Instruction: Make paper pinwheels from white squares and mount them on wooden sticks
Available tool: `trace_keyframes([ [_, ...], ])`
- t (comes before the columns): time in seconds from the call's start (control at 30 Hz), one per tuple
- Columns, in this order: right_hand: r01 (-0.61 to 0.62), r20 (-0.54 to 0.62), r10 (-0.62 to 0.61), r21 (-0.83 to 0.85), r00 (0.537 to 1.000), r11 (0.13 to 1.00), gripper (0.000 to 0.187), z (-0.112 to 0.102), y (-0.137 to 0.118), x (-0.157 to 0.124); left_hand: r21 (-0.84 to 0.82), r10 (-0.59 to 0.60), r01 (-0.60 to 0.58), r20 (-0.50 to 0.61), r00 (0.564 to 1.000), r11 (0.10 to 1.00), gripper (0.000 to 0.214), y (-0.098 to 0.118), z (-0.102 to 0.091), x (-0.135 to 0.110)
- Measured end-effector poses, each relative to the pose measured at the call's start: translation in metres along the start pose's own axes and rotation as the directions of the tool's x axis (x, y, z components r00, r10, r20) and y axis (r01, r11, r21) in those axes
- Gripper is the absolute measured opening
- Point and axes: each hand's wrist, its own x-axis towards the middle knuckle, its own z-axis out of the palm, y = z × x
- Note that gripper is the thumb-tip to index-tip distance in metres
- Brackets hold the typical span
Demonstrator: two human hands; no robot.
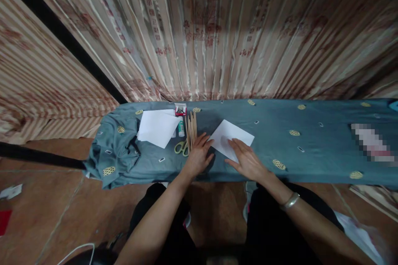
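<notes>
A white sheet of paper (231, 137) lies on a low bench covered with a blue-grey cloth (311, 149). My right hand (247, 160) rests flat on the sheet's near part, fingers stretched out. My left hand (199, 155) lies open on the cloth at the sheet's left corner, fingertips touching its edge. Just left of that hand lie a bundle of thin wooden sticks (191, 127) and green-handled scissors (182, 147).
A stack of white paper (157, 127), a small glue tube (181, 128) and a small red box (180, 110) sit at the bench's left end. Striped curtains (217, 33) hang behind. A tiled floor with a white cable (76, 250) lies below.
</notes>
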Motion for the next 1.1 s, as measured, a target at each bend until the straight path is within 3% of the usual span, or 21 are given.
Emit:
trace_keyframes([
  [0.2,0.055,-0.018,-0.056,-0.028,0.998,0.998,0.036,-0.004,-0.004,0.001,-0.036,-0.018,0.02,0.065,0.998,0.999,0.056,0.001,0.017,0.02],
  [0.47,0.026,0.025,-0.033,0.212,0.999,0.977,0.035,-0.014,0.016,-0.008,-0.141,-0.115,0.12,0.046,0.992,0.983,0.052,-0.005,0.008,0.024],
  [0.7,0.008,0.023,-0.012,0.139,1.0,0.99,0.035,-0.014,0.009,-0.003,-0.279,-0.173,0.167,0.004,0.985,0.946,0.05,-0.01,0.008,0.027],
  [0.8,0.006,0.001,-0.006,0.135,1.0,0.991,0.037,-0.015,0.006,-0.002,-0.43,-0.29,0.252,-0.024,0.957,0.867,0.047,-0.012,0.01,0.033],
  [0.93,0.018,-0.021,-0.015,0.137,1.0,0.99,0.044,-0.017,0.004,-0.001,-0.666,-0.512,0.38,-0.003,0.859,0.642,0.035,-0.01,0.008,0.043],
  [1.0,0.027,-0.028,-0.023,0.142,0.999,0.99,0.044,-0.018,0.004,0.0,-0.728,-0.553,0.408,0.048,0.832,0.551,0.027,-0.007,0.005,0.046],
  [1.1,0.032,-0.033,-0.028,0.16,0.999,0.987,0.043,-0.019,0.004,0.0,-0.757,-0.551,0.425,0.104,0.828,0.496,0.018,-0.001,0.003,0.047],
])
